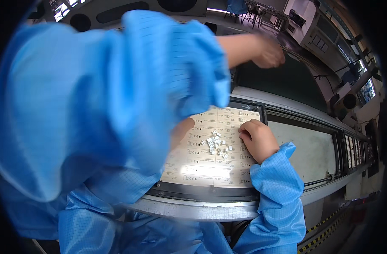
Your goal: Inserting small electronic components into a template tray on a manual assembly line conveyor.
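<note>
A cream-coloured printed panel sheet (193, 169) lies in a dark frame in front of me, marked off into many small rectangles. Loose in a small heap near its middle are several small white connector-like parts (214, 142). My right hand (260, 142) is at the panel's right side, fingers curled and tips pinched close to its surface; whatever they hold is too small to make out. My left hand (183, 130) rests over the panel's left part, mostly covered by another person's blue sleeve (138, 84), so its fingers are largely hidden.
That person's arm reaches across from the left, its blurred hand (270, 51) over a dark green surface (282, 80) beyond the panel. A metal rail (202, 209) runs along the near edge. To the right, the conveyor track (306, 148) continues with a pale plate inside.
</note>
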`<state>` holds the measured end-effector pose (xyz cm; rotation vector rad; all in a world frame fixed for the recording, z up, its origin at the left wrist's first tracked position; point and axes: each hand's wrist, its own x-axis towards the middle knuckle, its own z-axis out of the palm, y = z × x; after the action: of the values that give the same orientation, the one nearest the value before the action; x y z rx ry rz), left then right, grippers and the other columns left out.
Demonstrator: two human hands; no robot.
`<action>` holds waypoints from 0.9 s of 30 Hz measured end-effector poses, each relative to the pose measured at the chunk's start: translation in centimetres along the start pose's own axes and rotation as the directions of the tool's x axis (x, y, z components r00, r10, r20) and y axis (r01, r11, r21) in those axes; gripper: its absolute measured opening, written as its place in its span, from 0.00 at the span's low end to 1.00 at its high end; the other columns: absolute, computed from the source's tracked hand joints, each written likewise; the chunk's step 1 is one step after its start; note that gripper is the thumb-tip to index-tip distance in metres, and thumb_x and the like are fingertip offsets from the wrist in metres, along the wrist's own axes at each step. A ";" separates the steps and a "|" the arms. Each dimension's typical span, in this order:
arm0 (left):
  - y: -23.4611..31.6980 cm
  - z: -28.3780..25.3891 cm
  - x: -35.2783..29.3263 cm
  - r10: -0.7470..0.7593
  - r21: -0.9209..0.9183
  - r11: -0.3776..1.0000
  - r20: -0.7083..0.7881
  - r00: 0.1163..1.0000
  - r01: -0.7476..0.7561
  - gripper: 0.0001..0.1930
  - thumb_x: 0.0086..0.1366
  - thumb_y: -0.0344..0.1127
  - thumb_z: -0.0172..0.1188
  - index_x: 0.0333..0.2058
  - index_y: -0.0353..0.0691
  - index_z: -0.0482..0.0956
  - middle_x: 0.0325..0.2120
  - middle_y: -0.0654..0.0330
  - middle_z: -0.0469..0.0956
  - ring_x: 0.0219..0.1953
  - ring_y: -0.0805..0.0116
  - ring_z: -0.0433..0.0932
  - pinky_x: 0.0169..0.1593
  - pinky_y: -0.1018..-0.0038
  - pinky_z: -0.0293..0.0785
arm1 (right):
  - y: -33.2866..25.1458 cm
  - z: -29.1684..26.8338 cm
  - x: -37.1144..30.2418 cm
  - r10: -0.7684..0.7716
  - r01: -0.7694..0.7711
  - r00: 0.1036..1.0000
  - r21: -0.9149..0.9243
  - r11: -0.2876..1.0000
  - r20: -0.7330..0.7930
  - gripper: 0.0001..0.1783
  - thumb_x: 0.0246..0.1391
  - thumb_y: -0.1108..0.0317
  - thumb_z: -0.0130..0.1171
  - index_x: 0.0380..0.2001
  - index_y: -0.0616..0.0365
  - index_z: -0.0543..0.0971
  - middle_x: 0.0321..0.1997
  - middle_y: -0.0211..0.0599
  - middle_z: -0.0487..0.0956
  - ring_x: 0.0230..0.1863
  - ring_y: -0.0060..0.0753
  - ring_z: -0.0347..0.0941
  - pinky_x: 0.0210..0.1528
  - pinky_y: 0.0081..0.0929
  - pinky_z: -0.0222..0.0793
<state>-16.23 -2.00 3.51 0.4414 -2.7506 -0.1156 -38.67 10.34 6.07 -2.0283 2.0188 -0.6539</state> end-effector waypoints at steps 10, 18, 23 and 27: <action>0.6 -1.9 -2.3 -0.047 -0.059 0.997 -0.128 0.991 0.040 0.03 0.51 0.27 0.60 0.27 0.37 0.77 0.27 0.60 0.75 0.37 0.59 0.72 0.47 0.66 0.66 | -1.1 0.0 -0.3 0.047 -0.049 0.999 0.054 0.997 0.027 0.10 0.47 0.73 0.60 0.35 0.64 0.77 0.30 0.41 0.75 0.30 0.37 0.73 0.35 0.28 0.71; 0.7 -2.2 -2.5 -0.055 -0.059 0.997 -0.086 0.995 0.050 0.04 0.51 0.26 0.59 0.28 0.36 0.76 0.27 0.59 0.76 0.37 0.59 0.72 0.47 0.66 0.66 | -1.3 0.0 -0.3 0.045 -0.046 0.999 0.072 0.996 0.011 0.09 0.48 0.74 0.58 0.35 0.63 0.77 0.31 0.40 0.75 0.30 0.35 0.73 0.35 0.28 0.70; 1.5 -2.9 -1.7 0.073 0.097 0.993 -0.041 0.996 -0.069 0.05 0.51 0.25 0.58 0.29 0.35 0.76 0.28 0.58 0.75 0.38 0.60 0.72 0.47 0.65 0.66 | -1.6 0.6 0.0 -0.023 0.019 0.999 0.081 0.997 0.040 0.10 0.49 0.75 0.57 0.37 0.63 0.77 0.32 0.42 0.75 0.33 0.37 0.74 0.37 0.28 0.71; 1.0 -2.4 -1.7 -0.018 -0.001 1.000 -0.050 0.999 0.018 0.06 0.51 0.26 0.58 0.30 0.36 0.76 0.30 0.59 0.75 0.39 0.61 0.72 0.48 0.66 0.67 | -2.4 1.6 0.2 -0.134 0.130 0.991 0.150 0.980 0.016 0.12 0.50 0.75 0.57 0.40 0.61 0.78 0.34 0.43 0.75 0.34 0.40 0.74 0.38 0.29 0.71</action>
<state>-14.18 -0.59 5.34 0.4633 -2.6976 -0.1083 -35.86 9.97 5.79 -2.0836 1.7755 -0.7749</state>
